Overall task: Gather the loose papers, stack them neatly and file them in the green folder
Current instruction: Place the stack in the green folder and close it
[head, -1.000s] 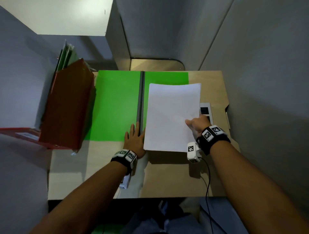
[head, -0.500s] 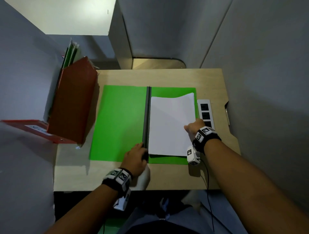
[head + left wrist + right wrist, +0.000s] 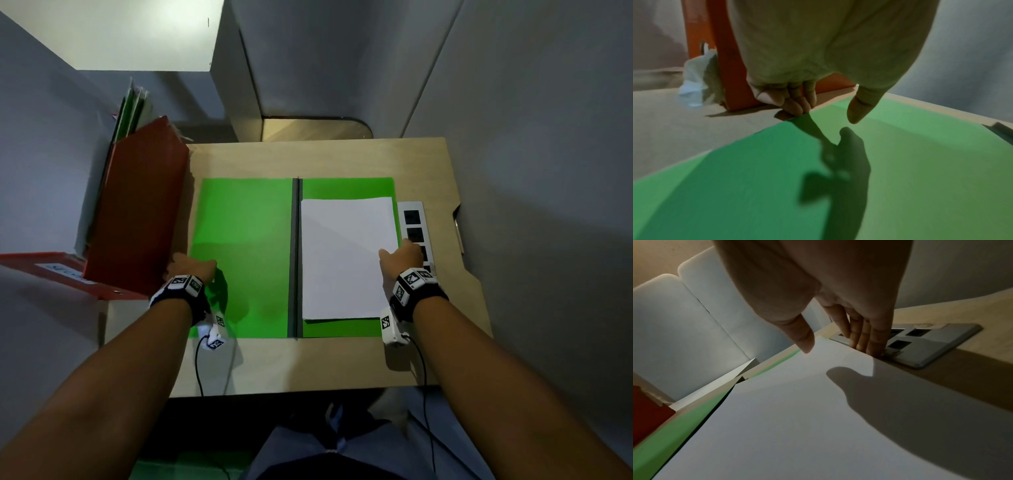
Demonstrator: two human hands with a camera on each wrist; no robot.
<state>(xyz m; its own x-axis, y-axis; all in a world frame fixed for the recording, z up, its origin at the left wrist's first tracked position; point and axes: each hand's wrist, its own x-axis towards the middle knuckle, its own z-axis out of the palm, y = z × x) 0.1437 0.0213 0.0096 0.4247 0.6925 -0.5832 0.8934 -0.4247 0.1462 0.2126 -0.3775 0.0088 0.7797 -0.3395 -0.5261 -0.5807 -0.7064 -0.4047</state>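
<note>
The green folder (image 3: pixel 239 257) lies open and flat on the desk, with a dark spine (image 3: pixel 295 257) down its middle. A stack of white papers (image 3: pixel 346 257) lies squarely on its right half. My left hand (image 3: pixel 191 269) is at the left cover's outer edge. In the left wrist view its curled fingertips (image 3: pixel 795 105) hook that edge of the green cover (image 3: pixel 900 162), and the thumb hovers above it. My right hand (image 3: pixel 400 255) stands at the papers' right edge. Its straight fingers (image 3: pixel 869 344) touch the edge of the paper stack (image 3: pixel 797 418), thumb raised off it.
A red binder (image 3: pixel 137 212) holding green and white files stands just left of the folder, close to my left hand. Another red binder (image 3: pixel 51 274) lies further left. A socket plate (image 3: pixel 414 222) is set into the desk right of the papers. Grey partitions enclose the desk.
My left hand moved from the bottom of the spine to the left cover's outer edge. The papers, earlier overhanging the folder, now lie flat within its right half. My right hand stayed at their right edge.
</note>
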